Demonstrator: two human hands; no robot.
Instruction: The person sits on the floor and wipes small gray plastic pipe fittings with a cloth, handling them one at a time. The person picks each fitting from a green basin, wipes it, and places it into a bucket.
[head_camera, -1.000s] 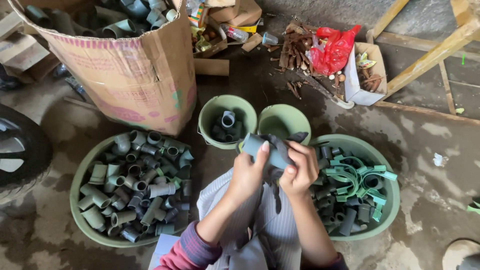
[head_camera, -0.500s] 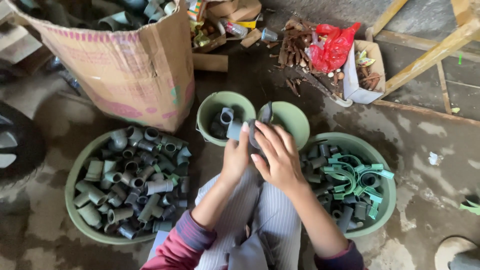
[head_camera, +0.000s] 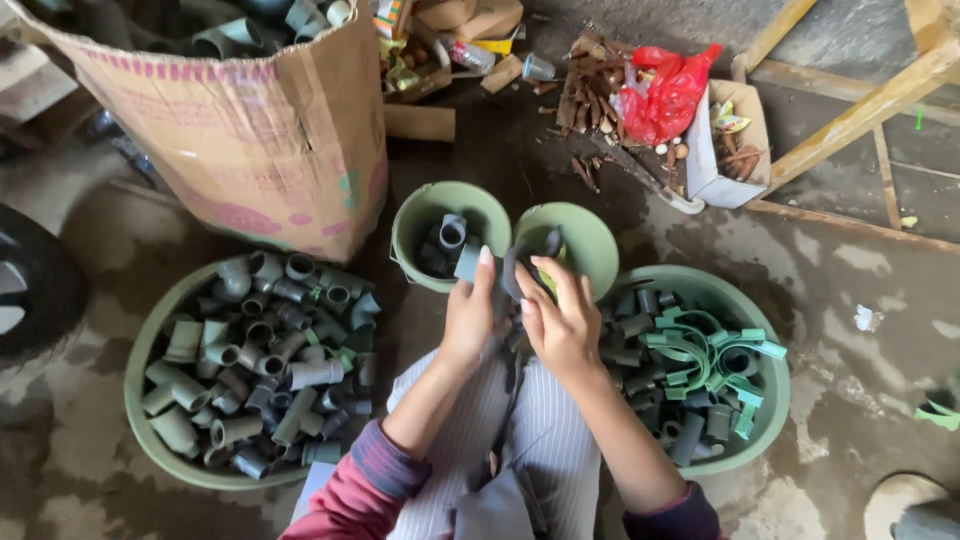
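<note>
Both hands grip a grey pipe fitting at frame centre.
Left hand and right hand clasp it; it is dull grey, curved and tubular.

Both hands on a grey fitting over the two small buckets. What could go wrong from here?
1. The left hand and right hand hold the grey pipe fitting between the two small green buckets; if it slips, it could land in either one or on the floor.
2. The left basin is heaped with fittings to its rim; a knock could spill some.
3. The green clamps lie tangled among grey fittings in the right basin, so one could snag others.
</note>
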